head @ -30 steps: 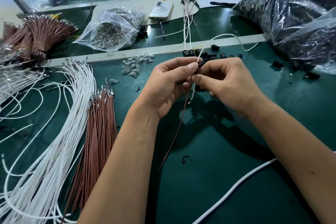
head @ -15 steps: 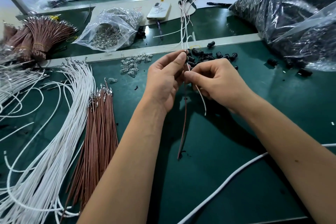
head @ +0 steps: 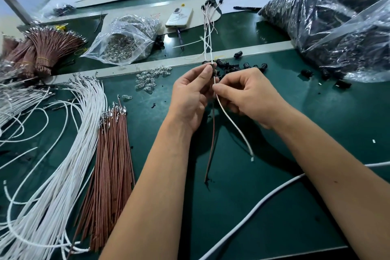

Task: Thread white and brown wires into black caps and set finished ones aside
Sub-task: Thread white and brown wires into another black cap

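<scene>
Two limp, light wires hang just before the loose cap pile [head: 236, 67]: my left hand [head: 191, 99] pinches the black cap [head: 213, 69], my right hand [head: 244, 95] pinches the white wire [head: 232, 122] close beneath it, brown wire [head: 212, 139] dangling.

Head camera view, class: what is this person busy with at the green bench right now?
A person is assembling small wired parts. The left hand pinches a black cap at its fingers, while the right hand pinches the white wire just below it. A brown wire hangs down from the same grip. Loose black caps lie just behind the hands; piles of white wires and brown wires wait on the left.
</scene>
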The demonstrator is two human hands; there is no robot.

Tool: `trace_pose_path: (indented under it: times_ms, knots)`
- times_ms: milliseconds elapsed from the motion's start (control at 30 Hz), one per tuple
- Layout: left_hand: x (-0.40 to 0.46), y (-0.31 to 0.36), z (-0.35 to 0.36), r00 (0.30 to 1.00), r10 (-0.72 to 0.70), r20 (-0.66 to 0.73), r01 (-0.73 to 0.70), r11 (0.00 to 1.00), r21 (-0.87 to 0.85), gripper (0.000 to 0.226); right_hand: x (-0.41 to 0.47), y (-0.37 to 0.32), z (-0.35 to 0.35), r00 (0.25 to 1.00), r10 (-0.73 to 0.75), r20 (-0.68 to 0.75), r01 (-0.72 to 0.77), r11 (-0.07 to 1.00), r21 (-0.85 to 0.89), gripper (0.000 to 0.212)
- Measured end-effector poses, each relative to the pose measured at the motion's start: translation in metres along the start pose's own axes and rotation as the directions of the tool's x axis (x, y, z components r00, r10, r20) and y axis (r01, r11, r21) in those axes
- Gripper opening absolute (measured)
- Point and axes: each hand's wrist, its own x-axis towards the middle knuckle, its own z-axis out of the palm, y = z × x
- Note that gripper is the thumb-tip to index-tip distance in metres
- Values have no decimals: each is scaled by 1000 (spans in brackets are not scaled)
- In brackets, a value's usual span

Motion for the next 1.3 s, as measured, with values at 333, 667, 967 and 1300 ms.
trace_pose_path:
  times_ms: [333,667,967,1300]
  knots:
    - [5,2,-9,999,26,43,-26,1000,-2,11,-6,-5,-13,915,124,383,-119,992,-35,34]
    - [8,0,-7,996,83,-15,-83,996,11,7,3,-3,6,982,125,141,-118,991,-57,28]
    - [6,-1,-4,995,90,-30,-88,994,66,6,12,-8,7,1000,26,-13,-28,984,-175,33]
    - [2,2,-13,982,173,80,-186,962,202,9,0,1,4,981,104,162,-60,965,-257,33]
